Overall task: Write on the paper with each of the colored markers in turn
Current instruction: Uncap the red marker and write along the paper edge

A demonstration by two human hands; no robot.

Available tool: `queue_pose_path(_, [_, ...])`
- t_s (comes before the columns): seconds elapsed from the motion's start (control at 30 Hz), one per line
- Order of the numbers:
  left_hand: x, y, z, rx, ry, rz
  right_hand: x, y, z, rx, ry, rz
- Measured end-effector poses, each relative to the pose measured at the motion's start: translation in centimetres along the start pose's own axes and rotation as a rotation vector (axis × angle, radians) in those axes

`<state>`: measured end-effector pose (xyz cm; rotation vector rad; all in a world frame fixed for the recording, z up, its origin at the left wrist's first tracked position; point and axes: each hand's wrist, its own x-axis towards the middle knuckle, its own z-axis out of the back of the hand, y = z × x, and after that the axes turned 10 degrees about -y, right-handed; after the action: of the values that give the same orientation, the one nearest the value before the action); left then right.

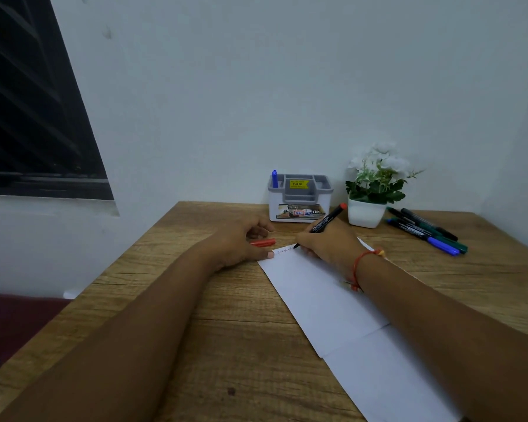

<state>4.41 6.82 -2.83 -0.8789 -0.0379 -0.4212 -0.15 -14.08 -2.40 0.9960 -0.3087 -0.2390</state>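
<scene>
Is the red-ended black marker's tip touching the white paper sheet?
Touching: head view shows the marker tip meeting the paper where red writing ends.
</scene>
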Motion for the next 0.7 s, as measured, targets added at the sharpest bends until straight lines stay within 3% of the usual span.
queue_pose_path(0.7, [-0.16,-0.17,0.05,-0.001,0.001,0.006,-0.18,0.3,0.22,-0.042,-0.016,-0.003])
